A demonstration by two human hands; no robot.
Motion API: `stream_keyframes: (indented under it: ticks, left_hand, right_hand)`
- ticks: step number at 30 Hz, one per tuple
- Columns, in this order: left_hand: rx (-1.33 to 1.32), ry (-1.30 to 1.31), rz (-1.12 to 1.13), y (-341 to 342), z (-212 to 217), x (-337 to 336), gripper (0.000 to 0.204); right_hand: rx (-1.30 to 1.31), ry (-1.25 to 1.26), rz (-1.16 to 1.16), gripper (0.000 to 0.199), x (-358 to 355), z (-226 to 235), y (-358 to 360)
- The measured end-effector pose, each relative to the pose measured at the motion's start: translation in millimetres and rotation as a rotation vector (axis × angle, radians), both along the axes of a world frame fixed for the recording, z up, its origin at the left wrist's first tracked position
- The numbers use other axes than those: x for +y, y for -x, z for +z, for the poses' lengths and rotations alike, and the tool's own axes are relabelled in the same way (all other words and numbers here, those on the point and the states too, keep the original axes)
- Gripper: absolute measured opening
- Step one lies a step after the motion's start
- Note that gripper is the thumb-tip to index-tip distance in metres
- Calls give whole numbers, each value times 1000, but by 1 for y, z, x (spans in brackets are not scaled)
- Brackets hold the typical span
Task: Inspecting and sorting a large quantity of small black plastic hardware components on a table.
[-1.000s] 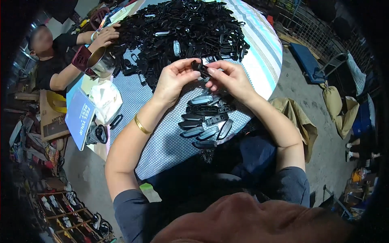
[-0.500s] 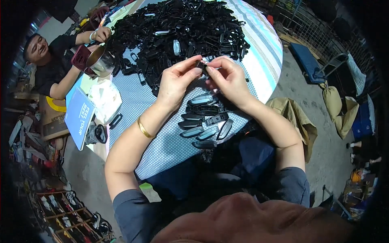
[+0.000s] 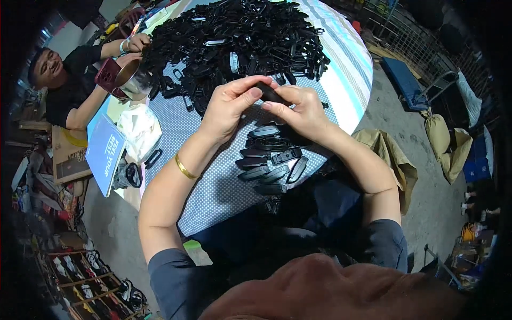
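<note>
Between my left hand (image 3: 226, 111) and my right hand (image 3: 308, 113) is a black plastic piece (image 3: 271, 94), small and elongated. Both hands pinch it with thumb and fingers, just above the table's patterned cloth. Fingers cover much of it, so its exact kind is hard to make out. Nearer to me, below the hands, lies a small group of black plastic pieces (image 3: 274, 174), several with smooth rounded tops. Beyond my hands spreads a large heap of black plastic parts (image 3: 240, 40), some shaped like open frames.
Across at the left, a co-worker's hand (image 3: 140, 41) rests at the heap's edge. Near it stand a metal cup (image 3: 134, 80) and a dark red phone (image 3: 108, 74). A white plastic bag (image 3: 140, 130) and a blue notebook (image 3: 106, 154) lie on the table's left side.
The held black piece has turned so its longer, smooth dark side shows, and my fingers have shifted along it. The co-worker's other hand has moved toward the heap.
</note>
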State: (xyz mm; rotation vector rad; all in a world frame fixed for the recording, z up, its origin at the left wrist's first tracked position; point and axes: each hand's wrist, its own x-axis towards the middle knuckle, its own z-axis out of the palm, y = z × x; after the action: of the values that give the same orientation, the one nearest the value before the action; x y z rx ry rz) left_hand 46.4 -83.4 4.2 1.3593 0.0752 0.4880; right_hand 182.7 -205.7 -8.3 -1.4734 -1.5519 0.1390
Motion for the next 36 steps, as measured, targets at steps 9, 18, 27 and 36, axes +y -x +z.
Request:
stream_keyframes:
  ticks: [9, 18, 27, 36]
  left_hand:
    - [187, -245, 36, 7, 23, 10, 23]
    - [728, -1143, 91, 62, 30, 51, 47]
    - [455, -1187, 316, 27, -9, 14, 43]
    - [347, -1164, 428, 13, -15, -3, 31]
  right_hand:
    - [87, 156, 37, 27, 7, 3, -3]
    - [96, 509, 523, 40, 3, -5, -3]
    - [106, 547, 819, 42, -14, 3, -1]
    - [148, 413, 401, 25, -11, 19, -22]
